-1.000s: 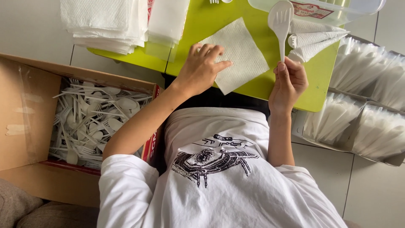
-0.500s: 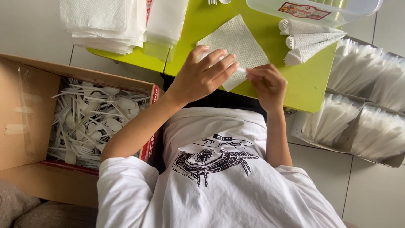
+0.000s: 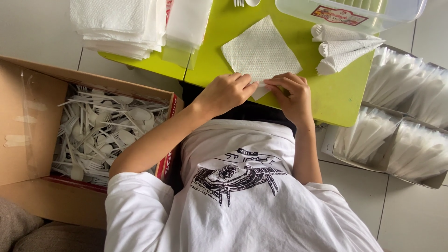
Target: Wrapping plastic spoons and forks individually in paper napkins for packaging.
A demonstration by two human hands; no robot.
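Observation:
A white paper napkin (image 3: pixel 261 51) lies like a diamond on the lime-green table (image 3: pixel 336 93). My left hand (image 3: pixel 224 93) and my right hand (image 3: pixel 291 93) meet at its near corner. The fingers of both hands pinch that corner and fold it up off the table. No spoon shows in either hand. Three rolled napkin cones (image 3: pixel 343 46) lie side by side just right of the napkin.
To my left is a cardboard box (image 3: pixel 28 116) full of white plastic spoons and forks (image 3: pixel 102 135). Stacks of napkins (image 3: pixel 121 23) sit at the table's far left, a clear plastic tub (image 3: pixel 350 11) at the far right. Boxes of wrapped white packs (image 3: pixel 401 140) stand on my right.
My right hand held a white plastic spoon upright a second ago; the spoon is now out of sight. Both hands have come down to the napkin's near corner and gripped it.

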